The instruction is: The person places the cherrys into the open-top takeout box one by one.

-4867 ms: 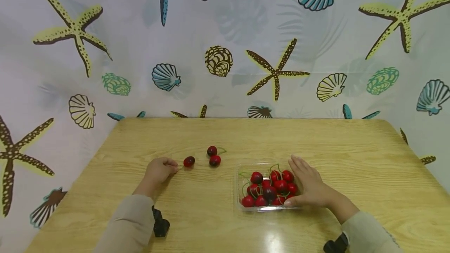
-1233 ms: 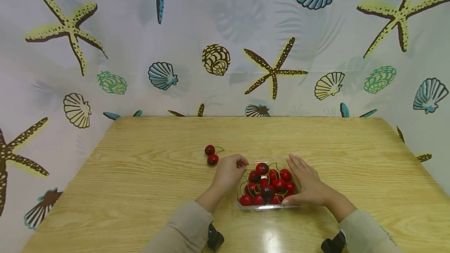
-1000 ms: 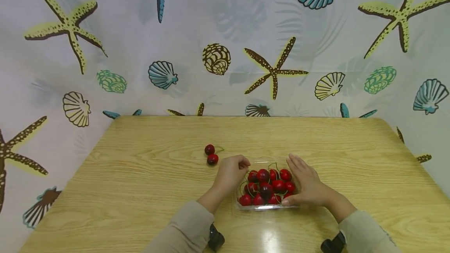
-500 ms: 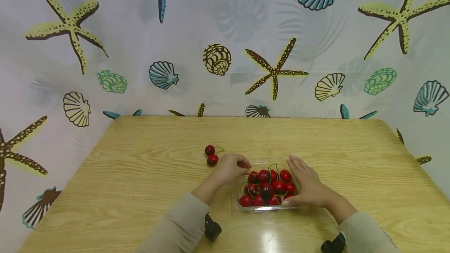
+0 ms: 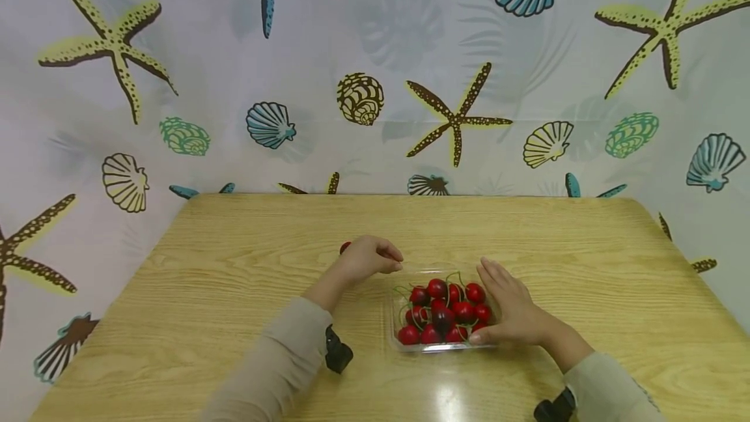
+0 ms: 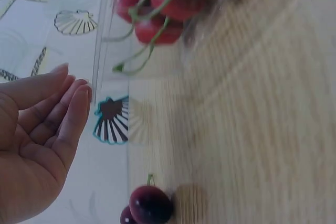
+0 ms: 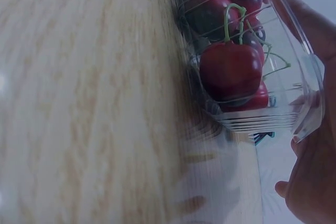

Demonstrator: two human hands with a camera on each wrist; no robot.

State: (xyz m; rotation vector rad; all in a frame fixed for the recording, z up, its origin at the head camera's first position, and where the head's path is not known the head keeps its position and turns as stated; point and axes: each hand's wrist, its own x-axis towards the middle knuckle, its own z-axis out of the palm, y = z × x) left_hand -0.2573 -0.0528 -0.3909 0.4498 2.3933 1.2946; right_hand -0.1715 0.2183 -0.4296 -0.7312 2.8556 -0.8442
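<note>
My left hand (image 5: 363,259) hovers left of the clear plastic container (image 5: 394,318), its fingers loosely bent with nothing between them. The left wrist view confirms no stem or fruit in that hand (image 6: 44,135). Red and dark cherries (image 5: 442,318) with green stems fill the container. Behind the left hand, a loose cherry (image 5: 346,247) peeks out. Two loose cherries (image 6: 151,204) appear low in the left wrist view. My right hand (image 5: 515,311) holds the container's right end, thumb at the near rim and fingers reaching toward the far corner.
The container stands on a wood-grain table (image 5: 234,246). A white cloth (image 5: 375,31) printed with starfish and shells hangs behind the table and along its sides. Light glares off the tabletop (image 5: 450,396) in front of the container.
The left hand carried a single cherry from the left into the container and released its stem. It then moved back and left toward the two loose cherries. The right hand stayed put.
</note>
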